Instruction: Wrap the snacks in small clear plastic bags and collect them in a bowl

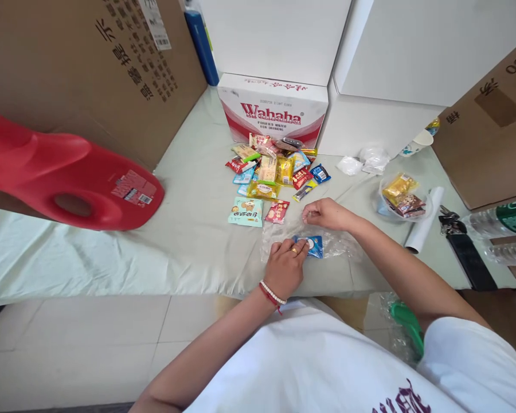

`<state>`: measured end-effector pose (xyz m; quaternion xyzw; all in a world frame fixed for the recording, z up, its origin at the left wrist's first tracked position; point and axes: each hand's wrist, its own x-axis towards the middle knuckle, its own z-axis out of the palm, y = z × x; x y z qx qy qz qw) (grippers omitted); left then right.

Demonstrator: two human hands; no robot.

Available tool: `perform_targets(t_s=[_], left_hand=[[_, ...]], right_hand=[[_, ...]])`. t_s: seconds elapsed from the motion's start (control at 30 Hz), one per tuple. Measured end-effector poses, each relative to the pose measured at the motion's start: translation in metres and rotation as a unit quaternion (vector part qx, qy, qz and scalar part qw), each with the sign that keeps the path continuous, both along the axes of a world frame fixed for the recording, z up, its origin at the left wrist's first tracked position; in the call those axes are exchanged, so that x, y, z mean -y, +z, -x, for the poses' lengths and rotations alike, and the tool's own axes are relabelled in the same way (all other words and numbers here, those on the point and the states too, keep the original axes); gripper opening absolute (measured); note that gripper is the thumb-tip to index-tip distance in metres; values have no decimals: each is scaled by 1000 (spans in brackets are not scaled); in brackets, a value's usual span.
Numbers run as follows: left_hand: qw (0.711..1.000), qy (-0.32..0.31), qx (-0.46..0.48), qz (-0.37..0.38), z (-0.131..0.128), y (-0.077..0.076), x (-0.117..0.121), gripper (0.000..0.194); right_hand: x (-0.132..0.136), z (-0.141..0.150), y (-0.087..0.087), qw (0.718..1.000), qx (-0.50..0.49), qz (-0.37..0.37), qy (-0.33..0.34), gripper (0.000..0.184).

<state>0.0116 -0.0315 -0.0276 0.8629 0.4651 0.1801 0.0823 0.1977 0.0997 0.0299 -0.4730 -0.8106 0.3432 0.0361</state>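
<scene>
A clear plastic bag (335,244) lies flat near the table's front edge with a small blue snack packet (315,245) inside it. My left hand (286,267), wearing a ring and a bead bracelet, rests on the bag with fingers pressed on the blue packet. My right hand (324,214) is closed in a pinch on the bag's upper edge. Just beyond lie a light green packet (246,211) and a pink packet (277,211), then a pile of several assorted snack packets (279,166).
A red jug (69,178) lies on its side at the left. A Wahaha carton (273,109) and white boxes stand at the back, cardboard boxes on both sides. At right: a bag of snacks (403,198), paper roll (423,221), keys (449,221), bottle (505,218).
</scene>
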Motion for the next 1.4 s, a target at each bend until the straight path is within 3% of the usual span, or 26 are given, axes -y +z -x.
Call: perform_targets(t_s=[0.1,0.17,0.27,0.4,0.47,0.6,0.67,0.77,0.83,0.9,1.03,1.1,1.17,1.3,1.4], left_hand=[[1000,0,3,17,-2,1,-1,42],[999,0,18,34,-2,-1,-2,41],[994,-8,90,55,4,-8,-2,44],[966,-22,245,78,26,-21,-1,42],[939,57,328,90,42,-24,-3,33],[854,335,392,74,65,-18,-21,28],[862,373,331,91,66,-13,-29,34],[919,306,195,152,60,-5,-30,33],[929,267,175,188,57,1,-23,21],[910,255,233,231,54,9,-15,13],[824,232,393,336,36,24,-11,16],[801,194,431,367,19,26,-16,11],[823,155,417,352,2,25,-22,14],[944,51,246,213,-17,19,-24,30],[986,22,104,132,-20,16,-14,37]], right_hand=[[39,-4,8,993,32,-83,78,21],[68,-6,3,983,84,-114,115,25],[99,-11,-18,973,113,-163,117,35],[115,-19,-47,974,55,-190,107,47],[116,-21,-54,977,30,-180,112,53],[114,-18,-56,981,16,-155,115,55],[112,-16,-53,983,13,-144,109,53],[110,-14,-47,986,12,-133,104,46],[109,-14,-44,986,9,-130,105,44],[108,-13,-42,986,4,-130,109,45],[107,-8,-38,983,-6,-136,119,43],[108,-7,-36,984,-12,-136,118,41],[109,-11,-34,984,-34,-131,113,41],[110,-32,-32,980,-144,-84,111,45],[109,-48,-40,983,-118,-132,-52,38]])
